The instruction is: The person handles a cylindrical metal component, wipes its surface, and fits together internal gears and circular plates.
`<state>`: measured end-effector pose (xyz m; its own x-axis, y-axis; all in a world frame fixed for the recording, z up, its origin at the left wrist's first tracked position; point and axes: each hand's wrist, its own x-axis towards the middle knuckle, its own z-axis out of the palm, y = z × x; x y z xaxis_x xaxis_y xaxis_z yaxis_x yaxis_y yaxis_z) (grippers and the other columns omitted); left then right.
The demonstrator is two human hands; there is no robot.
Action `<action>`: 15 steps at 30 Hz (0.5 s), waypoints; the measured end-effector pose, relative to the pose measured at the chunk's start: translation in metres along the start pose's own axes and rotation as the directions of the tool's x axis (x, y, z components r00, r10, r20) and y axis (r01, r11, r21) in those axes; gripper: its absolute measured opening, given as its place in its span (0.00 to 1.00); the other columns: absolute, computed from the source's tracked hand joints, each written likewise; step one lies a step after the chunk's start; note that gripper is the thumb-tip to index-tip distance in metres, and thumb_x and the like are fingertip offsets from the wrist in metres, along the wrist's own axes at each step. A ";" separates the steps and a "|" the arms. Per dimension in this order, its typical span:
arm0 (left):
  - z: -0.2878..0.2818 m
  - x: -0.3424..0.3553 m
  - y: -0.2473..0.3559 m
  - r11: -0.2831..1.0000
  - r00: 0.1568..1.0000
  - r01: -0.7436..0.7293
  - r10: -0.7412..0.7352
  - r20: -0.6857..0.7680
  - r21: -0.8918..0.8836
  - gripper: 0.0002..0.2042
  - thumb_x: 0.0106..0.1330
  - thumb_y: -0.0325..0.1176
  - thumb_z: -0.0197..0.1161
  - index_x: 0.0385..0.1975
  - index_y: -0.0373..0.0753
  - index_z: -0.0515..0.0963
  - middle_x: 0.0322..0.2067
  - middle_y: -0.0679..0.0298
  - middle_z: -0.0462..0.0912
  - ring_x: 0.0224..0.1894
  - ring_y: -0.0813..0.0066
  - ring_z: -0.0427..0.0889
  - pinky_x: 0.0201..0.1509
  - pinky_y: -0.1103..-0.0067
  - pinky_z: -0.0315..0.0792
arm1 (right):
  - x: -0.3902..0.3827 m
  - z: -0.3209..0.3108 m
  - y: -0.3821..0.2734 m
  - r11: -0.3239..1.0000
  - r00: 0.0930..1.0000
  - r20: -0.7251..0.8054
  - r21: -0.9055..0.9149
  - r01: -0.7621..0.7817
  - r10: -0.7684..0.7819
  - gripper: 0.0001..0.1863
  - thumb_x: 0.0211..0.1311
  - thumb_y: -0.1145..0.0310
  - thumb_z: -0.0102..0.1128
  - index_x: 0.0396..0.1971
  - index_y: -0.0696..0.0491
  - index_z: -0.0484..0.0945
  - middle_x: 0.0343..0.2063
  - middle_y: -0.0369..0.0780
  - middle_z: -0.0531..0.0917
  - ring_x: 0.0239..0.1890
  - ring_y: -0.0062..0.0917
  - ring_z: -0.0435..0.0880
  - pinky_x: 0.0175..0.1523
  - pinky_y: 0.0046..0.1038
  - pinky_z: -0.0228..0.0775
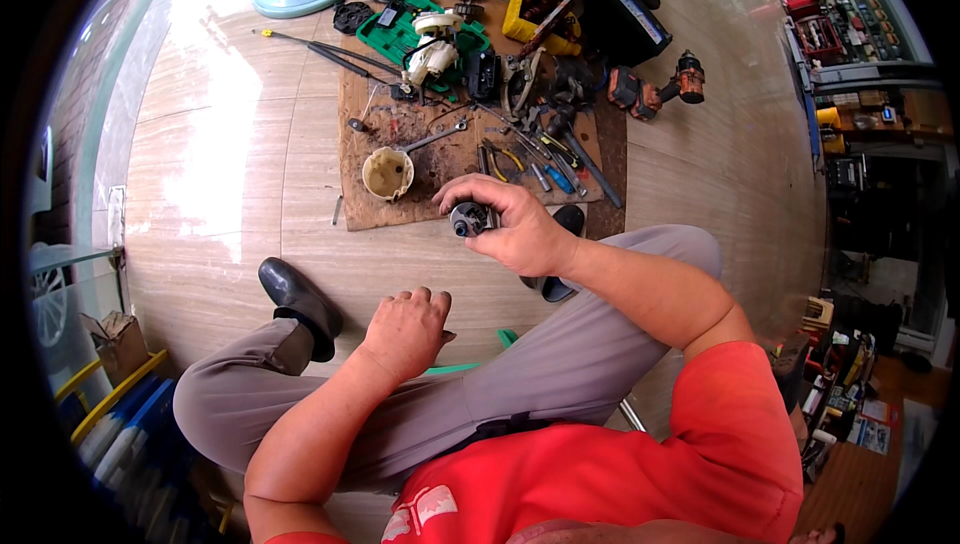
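In my right hand [525, 229] is a dark cylindrical part [468, 219] with a metallic side and a small round stub on the end facing up. My fingers and thumb close round it, above the near edge of the wooden board [370, 212]. My left hand [405, 332] hovers over my lap, back up, with its fingers curled in; a small dark tip shows beside it, and what it holds, if anything, is hidden. Beyond my right hand stands a cream cup [388, 174] with a stained inside. A wrench [437, 136] lies just behind that cup.
Pliers [512, 159], screwdrivers [560, 180] and other hand tools lie on the board's right side. Behind them are a green case [385, 36], a white plastic assembly [432, 59] and a yellow container [535, 19]. A cordless drill [655, 92] rests on the tiled floor to the right.
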<state>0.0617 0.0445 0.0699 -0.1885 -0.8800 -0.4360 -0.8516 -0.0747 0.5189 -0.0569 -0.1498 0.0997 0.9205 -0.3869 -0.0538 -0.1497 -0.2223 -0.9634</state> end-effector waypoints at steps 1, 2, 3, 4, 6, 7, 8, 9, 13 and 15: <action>0.000 0.000 0.000 1.000 1.000 -0.001 0.001 -0.001 0.002 0.22 0.58 0.42 0.68 0.48 0.37 0.73 0.38 0.53 0.79 0.41 0.52 0.82 0.45 0.63 0.74 | 0.000 0.000 0.000 1.000 1.000 0.000 -0.020 0.004 -0.004 0.22 0.44 0.87 0.58 0.43 0.56 0.76 0.47 0.40 0.80 0.54 0.29 0.77 0.61 0.29 0.65; 0.000 0.000 0.000 1.000 1.000 -0.002 0.002 -0.001 0.005 0.22 0.58 0.42 0.68 0.48 0.37 0.73 0.38 0.53 0.79 0.41 0.52 0.82 0.45 0.64 0.75 | 0.000 0.000 0.001 0.999 1.000 -0.005 -0.038 0.004 -0.004 0.22 0.44 0.86 0.58 0.43 0.56 0.76 0.47 0.41 0.80 0.54 0.29 0.77 0.61 0.29 0.65; 0.000 0.000 0.000 1.000 1.000 -0.001 0.001 -0.003 0.006 0.22 0.58 0.42 0.68 0.48 0.37 0.73 0.38 0.53 0.79 0.41 0.52 0.82 0.44 0.64 0.75 | -0.001 0.001 0.002 0.998 1.000 -0.011 -0.057 0.004 -0.004 0.22 0.44 0.86 0.58 0.43 0.57 0.76 0.47 0.41 0.80 0.54 0.30 0.77 0.61 0.29 0.65; 0.001 0.000 0.000 1.000 1.000 -0.001 0.001 -0.004 0.006 0.22 0.58 0.42 0.68 0.48 0.37 0.73 0.38 0.53 0.79 0.41 0.52 0.82 0.44 0.64 0.75 | -0.001 0.001 0.003 0.997 1.000 -0.016 -0.076 0.003 -0.005 0.22 0.44 0.86 0.58 0.43 0.57 0.76 0.47 0.41 0.80 0.54 0.30 0.77 0.61 0.29 0.65; 0.001 0.000 0.000 1.000 1.000 -0.001 0.001 -0.006 0.006 0.22 0.58 0.42 0.68 0.48 0.37 0.73 0.38 0.53 0.79 0.41 0.52 0.82 0.44 0.64 0.75 | -0.001 0.001 0.003 0.996 1.000 -0.022 -0.091 0.008 -0.010 0.21 0.45 0.86 0.58 0.43 0.56 0.76 0.47 0.41 0.80 0.54 0.31 0.78 0.61 0.30 0.65; 0.000 0.000 0.000 1.000 1.000 -0.002 0.002 -0.007 0.005 0.22 0.58 0.42 0.68 0.48 0.37 0.73 0.38 0.53 0.79 0.41 0.52 0.82 0.44 0.64 0.75 | -0.001 0.001 0.003 0.995 1.000 -0.025 -0.098 0.009 -0.012 0.21 0.45 0.86 0.58 0.43 0.56 0.76 0.47 0.42 0.80 0.54 0.31 0.78 0.61 0.30 0.65; 0.000 0.000 0.000 1.000 1.000 -0.002 0.002 -0.007 0.005 0.22 0.58 0.42 0.68 0.48 0.37 0.73 0.38 0.53 0.79 0.41 0.53 0.82 0.44 0.64 0.75 | -0.002 0.001 0.003 0.995 1.000 -0.026 -0.103 0.010 -0.013 0.21 0.45 0.86 0.58 0.43 0.56 0.76 0.47 0.42 0.80 0.54 0.31 0.78 0.61 0.30 0.65; 0.000 0.000 0.000 1.000 1.000 -0.005 0.005 -0.009 0.003 0.22 0.58 0.42 0.68 0.48 0.37 0.73 0.38 0.53 0.79 0.41 0.53 0.82 0.44 0.64 0.75 | -0.002 0.001 0.003 0.994 1.000 -0.026 -0.108 0.010 -0.013 0.21 0.45 0.86 0.58 0.43 0.56 0.76 0.47 0.42 0.80 0.54 0.31 0.78 0.61 0.30 0.65; 0.001 -0.001 0.000 1.000 1.000 -0.007 0.007 -0.012 0.002 0.22 0.58 0.41 0.68 0.47 0.37 0.73 0.38 0.53 0.79 0.41 0.52 0.82 0.44 0.64 0.75 | -0.002 0.002 0.001 0.994 0.999 -0.029 -0.106 0.012 -0.015 0.20 0.45 0.85 0.57 0.43 0.56 0.76 0.47 0.42 0.80 0.54 0.32 0.77 0.61 0.30 0.65; 0.001 -0.001 0.000 1.000 1.000 -0.004 0.004 -0.010 0.003 0.22 0.58 0.42 0.68 0.47 0.37 0.73 0.37 0.53 0.79 0.41 0.53 0.81 0.44 0.63 0.75 | -0.001 0.001 0.000 0.993 0.999 -0.027 -0.113 0.018 -0.021 0.20 0.45 0.85 0.58 0.42 0.56 0.76 0.47 0.42 0.80 0.54 0.32 0.77 0.61 0.30 0.65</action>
<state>0.0615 0.0455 0.0693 -0.1866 -0.8850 -0.4266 -0.8522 -0.0703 0.5184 -0.0576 -0.1480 0.0996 0.9134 -0.4062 -0.0264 -0.1731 -0.3288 -0.9284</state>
